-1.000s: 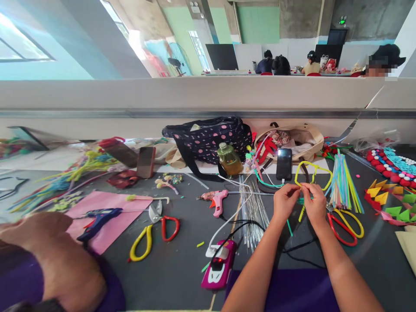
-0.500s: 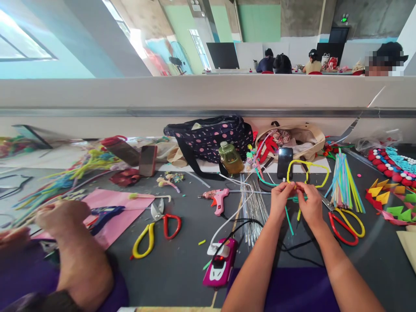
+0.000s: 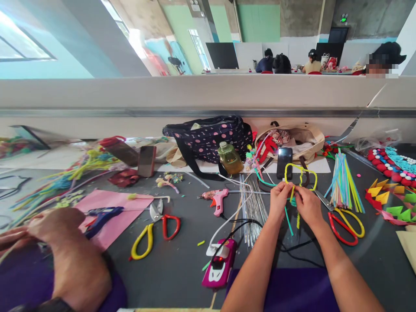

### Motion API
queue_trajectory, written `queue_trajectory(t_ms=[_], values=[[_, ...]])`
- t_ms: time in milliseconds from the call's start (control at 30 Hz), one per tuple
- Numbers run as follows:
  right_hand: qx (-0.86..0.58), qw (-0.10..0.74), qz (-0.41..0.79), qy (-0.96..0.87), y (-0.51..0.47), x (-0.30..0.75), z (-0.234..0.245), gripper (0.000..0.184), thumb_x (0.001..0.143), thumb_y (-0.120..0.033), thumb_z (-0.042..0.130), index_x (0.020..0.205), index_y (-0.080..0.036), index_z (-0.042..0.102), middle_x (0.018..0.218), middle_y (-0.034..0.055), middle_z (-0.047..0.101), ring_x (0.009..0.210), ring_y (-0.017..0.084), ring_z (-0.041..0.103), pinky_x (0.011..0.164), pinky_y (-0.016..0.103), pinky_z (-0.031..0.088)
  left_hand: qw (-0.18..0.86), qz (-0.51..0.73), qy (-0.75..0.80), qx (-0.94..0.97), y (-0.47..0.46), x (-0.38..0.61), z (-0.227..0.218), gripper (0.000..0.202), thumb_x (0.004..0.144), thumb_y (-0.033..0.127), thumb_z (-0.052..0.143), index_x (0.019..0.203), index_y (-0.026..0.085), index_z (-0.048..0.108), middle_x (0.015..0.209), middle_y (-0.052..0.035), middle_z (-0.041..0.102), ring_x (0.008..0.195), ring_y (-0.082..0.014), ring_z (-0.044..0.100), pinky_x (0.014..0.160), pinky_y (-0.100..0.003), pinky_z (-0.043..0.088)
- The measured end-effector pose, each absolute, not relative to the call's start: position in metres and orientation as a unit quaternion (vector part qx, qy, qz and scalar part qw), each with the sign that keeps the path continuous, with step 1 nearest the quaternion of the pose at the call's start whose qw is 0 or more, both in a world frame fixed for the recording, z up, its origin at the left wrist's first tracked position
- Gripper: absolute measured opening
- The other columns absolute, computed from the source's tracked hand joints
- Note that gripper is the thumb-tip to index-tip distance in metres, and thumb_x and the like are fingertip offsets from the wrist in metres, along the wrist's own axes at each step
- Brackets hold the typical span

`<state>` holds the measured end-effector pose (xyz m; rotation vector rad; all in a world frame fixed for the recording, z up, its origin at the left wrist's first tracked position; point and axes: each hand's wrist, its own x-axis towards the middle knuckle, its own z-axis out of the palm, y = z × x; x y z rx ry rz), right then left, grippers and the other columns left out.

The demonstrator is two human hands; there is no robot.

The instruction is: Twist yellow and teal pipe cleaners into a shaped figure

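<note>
In the head view, our only one, we see both of our hands working close together above the dark surface (image 3: pixel 182 277), and the yellow fuzzy stem (image 3: pixel 301 170) is at our fingertips, its bent loop standing out past them near the phone (image 3: pixel 285 162). The left hand (image 3: pixel 280 197) has a narrow grip, thumb and fingers pinching the yellow stem; the right hand (image 3: pixel 305 203) pinches it just beside, also narrow. A teal strand (image 3: pixel 288 221) hangs below our fingers, and we cannot tell which grip, if either, has it. The likeliest trouble, we judge, is a slip: the pinch covers so little of the stem that a springy bend could pull free and spoil the loop's shape. Twisting too hard in one spot could kink it. The dangling teal end may tangle with the yellow tail beside it, or catch on the black cable (image 3: pixel 302 258) if our hands drop. The scissors (image 3: pixel 330 214) lie with their blades pointing toward our right hand, so a careless sideways sweep could nick it. Swinging left risks disturbing the silver wires (image 3: pixel 255 216) or brushing the pink glue gun (image 3: pixel 221 201), whose heat we cannot judge.
</note>
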<state>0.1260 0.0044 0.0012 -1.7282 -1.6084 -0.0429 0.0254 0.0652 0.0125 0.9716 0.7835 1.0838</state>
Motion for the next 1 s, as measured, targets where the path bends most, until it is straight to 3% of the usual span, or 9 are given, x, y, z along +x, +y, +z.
queue_trajectory(t_ms=[200,367,533,667,800,1000], values=[[-0.667,0.456,0.118,-0.577,0.004,0.132,0.002,0.032,0.086,-0.019,0.05,0.114,-0.027,0.063,0.09,0.0035,0.074,0.079,0.022,0.07,0.068,0.032,0.053,0.627,0.492,0.339,0.5,0.067,0.024,0.01,0.034,0.072,0.044,0.072,0.059,0.015,0.061,0.059,0.0024,0.049,0.058,-0.0094,0.043,0.057,-0.022,0.034],[-0.599,0.522,0.264,-0.546,0.007,0.135,0.01,0.031,0.084,-0.025,0.053,0.113,-0.02,0.063,0.077,0.002,0.07,0.066,0.017,0.065,0.058,0.026,0.049,0.575,0.503,0.329,0.555,0.068,0.022,0.014,0.03,0.074,0.043,0.07,0.064,0.016,0.066,0.066,-0.0001,0.052,0.065,-0.0123,0.046,0.062,-0.024,0.037],[-0.581,0.569,0.309,-0.493,0.003,0.133,0.025,0.032,0.083,-0.036,0.059,0.108,-0.016,0.064,0.068,0.0002,0.064,0.061,0.015,0.058,0.057,0.026,0.045,0.555,0.507,0.322,0.576,0.065,0.021,0.021,0.029,0.074,0.043,0.071,0.064,0.017,0.066,0.068,-0.0015,0.055,0.068,-0.0136,0.048,0.064,-0.025,0.038],[-0.566,0.583,0.348,-0.467,0.001,0.13,0.029,0.042,0.081,-0.04,0.062,0.116,-0.017,0.059,0.066,-0.002,0.062,0.059,0.014,0.054,0.056,0.025,0.043,0.562,0.51,0.308,0.574,0.063,0.02,0.024,0.024,0.072,0.039,0.074,0.069,0.016,0.07,0.073,-0.0026,0.059,0.07,-0.0134,0.051,0.064,-0.024,0.039],[-0.576,0.574,0.323,-0.485,0.003,0.13,0.022,0.051,0.081,-0.038,0.063,0.127,-0.019,0.05,0.065,-0.0034,0.06,0.055,0.013,0.052,0.054,0.025,0.041,0.612,0.49,0.297,0.546,0.064,0.017,0.026,0.022,0.07,0.037,0.076,0.072,0.015,0.072,0.079,-0.004,0.065,0.07,-0.0131,0.055,0.063,-0.024,0.041],[-0.655,0.495,0.167,-0.545,-0.001,0.126,0.018,0.047,0.087,-0.029,0.054,0.133,-0.022,0.049,0.08,0.0015,0.069,0.07,0.018,0.062,0.068,0.029,0.045,0.681,0.422,0.286,0.526,0.069,0.009,0.028,0.023,0.063,0.03,0.08,0.078,0.013,0.074,0.07,-0.0021,0.066,0.063,-0.0109,0.055,0.061,-0.022,0.043]])
